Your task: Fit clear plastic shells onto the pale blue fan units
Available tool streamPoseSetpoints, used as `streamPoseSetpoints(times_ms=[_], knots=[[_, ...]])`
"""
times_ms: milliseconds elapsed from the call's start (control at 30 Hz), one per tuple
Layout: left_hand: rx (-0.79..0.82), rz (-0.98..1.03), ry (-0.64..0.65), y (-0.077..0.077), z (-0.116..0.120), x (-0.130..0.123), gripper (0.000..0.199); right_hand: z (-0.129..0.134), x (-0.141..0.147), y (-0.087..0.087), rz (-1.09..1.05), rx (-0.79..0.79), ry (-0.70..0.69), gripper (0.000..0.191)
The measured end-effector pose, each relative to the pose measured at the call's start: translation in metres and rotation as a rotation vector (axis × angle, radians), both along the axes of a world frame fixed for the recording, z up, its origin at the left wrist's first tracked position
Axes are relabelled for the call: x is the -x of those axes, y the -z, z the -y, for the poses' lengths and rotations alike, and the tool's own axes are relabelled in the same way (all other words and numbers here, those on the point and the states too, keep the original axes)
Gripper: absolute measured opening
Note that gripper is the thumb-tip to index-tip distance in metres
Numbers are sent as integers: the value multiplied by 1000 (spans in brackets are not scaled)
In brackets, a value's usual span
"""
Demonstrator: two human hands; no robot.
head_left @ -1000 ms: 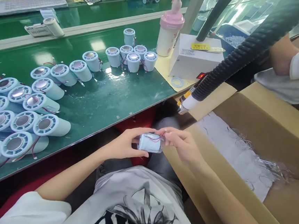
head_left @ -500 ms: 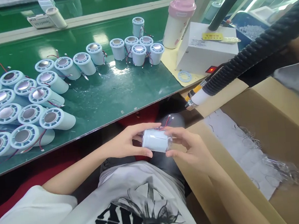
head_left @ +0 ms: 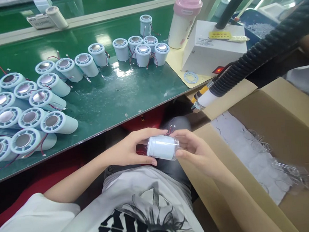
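A pale blue cylinder [head_left: 162,148] in clear plastic film lies sideways between my hands, above my lap. Thin red and dark wires with small white plugs stick out behind it. My left hand [head_left: 133,148] is closed around its left end, thumb in front and fingers behind. At the other end, where the clear film juts past the cylinder, my right hand [head_left: 192,148] grips with thumb and fingers. Many similar pale blue cylinders with silver discs [head_left: 51,121] stand or lean on the green table [head_left: 109,98], several with wires trailing.
A black ribbed hose [head_left: 257,53] with a white nozzle reaches in from the right, over an open cardboard box [head_left: 293,125] holding clear plastic scraps. A white machine [head_left: 203,50] with a red-lit switch and a pink-lidded bottle [head_left: 184,19] stand at the table's right end.
My right hand has shifted slightly along the cylinder's right end, its thumb now farther right. The cylinder has turned a little, and its wires sit slightly lower. My left hand has hardly moved.
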State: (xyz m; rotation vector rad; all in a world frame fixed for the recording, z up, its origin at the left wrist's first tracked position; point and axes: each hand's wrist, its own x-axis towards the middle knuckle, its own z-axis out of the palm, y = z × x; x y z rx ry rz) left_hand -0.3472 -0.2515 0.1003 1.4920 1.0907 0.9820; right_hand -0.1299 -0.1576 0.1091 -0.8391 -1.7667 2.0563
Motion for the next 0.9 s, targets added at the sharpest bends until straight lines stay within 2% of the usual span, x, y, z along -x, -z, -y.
streamPoseSetpoints(times_ms=[333, 433, 533, 700, 900], knots=[[-28, -30, 0, -1, 3, 2, 76, 2, 7, 2, 2, 232, 7, 34], [30, 19, 0, 0, 4, 2, 76, 3, 8, 7, 5, 289, 21, 34], [144, 163, -22, 6, -3, 0, 79, 3, 10, 18, -33, 338, 87, 36], [308, 431, -138, 25, -43, -10, 81, -3, 10, 48, -206, 458, 294, 41], [384, 412, -168, 36, -107, -30, 72, -28, 4, 77, -289, 451, 486, 37]])
